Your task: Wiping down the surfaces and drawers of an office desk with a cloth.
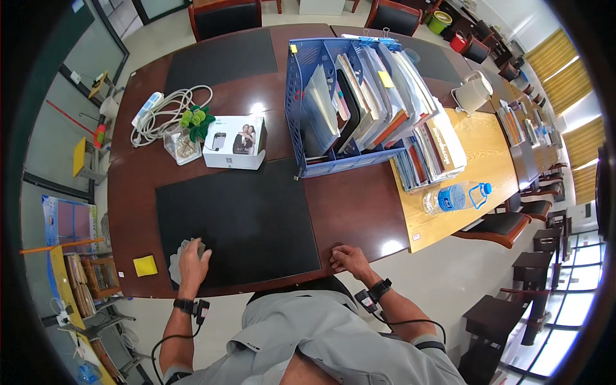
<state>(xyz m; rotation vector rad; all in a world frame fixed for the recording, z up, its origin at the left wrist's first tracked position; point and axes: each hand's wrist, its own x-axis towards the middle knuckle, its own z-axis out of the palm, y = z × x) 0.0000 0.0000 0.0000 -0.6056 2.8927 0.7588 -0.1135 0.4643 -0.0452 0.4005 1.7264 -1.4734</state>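
We see the left hand (194,262) palm down on a crumpled grey cloth (174,265), which sits at the near-left corner of the black desk mat (240,221); cloth sticks out on both sides of the hand. We can't tell if the fingers grip it or just press. Right hand (350,258) is at the near table edge, right of the mat, fingers curled; we can't tell if it's fully closed or holding anything. Yellow square (145,265) lies just left of the cloth. Past the mat we've got a white box (234,143), a coiled white cable (154,122) and a blue file rack (350,168) full of folders.
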